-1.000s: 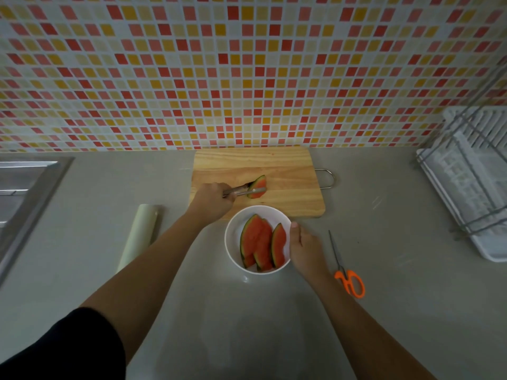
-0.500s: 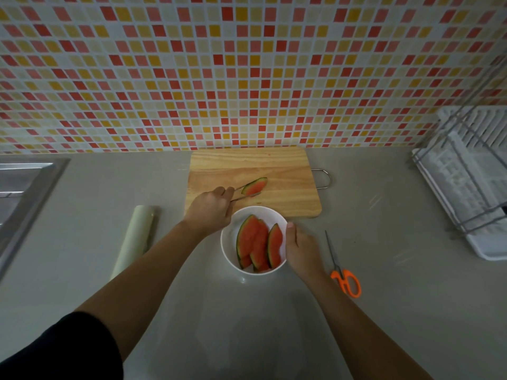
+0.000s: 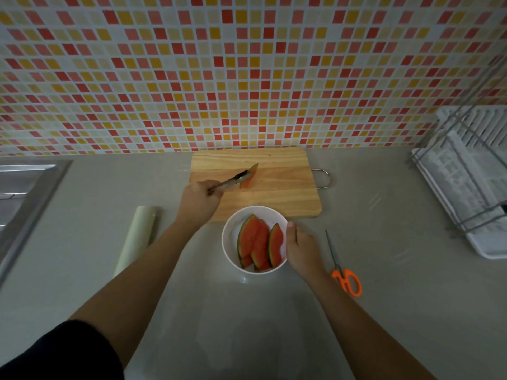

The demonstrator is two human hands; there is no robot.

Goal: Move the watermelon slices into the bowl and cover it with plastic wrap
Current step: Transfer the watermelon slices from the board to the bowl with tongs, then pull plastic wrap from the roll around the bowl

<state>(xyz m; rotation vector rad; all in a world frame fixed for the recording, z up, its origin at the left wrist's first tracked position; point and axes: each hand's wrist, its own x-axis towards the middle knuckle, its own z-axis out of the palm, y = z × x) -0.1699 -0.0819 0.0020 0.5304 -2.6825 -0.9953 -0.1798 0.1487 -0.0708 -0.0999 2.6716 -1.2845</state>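
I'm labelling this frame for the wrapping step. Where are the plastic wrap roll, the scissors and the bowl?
plastic wrap roll point(image 3: 136, 238), head view, middle of the roll.
scissors point(image 3: 346, 281), head view, orange handle.
bowl point(image 3: 230, 237), head view, bare left inner wall.

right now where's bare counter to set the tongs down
Bare counter: between the scissors and the dish rack; between the sink and the plastic wrap roll; between the forearms below the bowl. Crowded: cutting board, left hand, right hand around it.

Plain black short sleeve (edge above the elbow) on the left arm; right arm bare.
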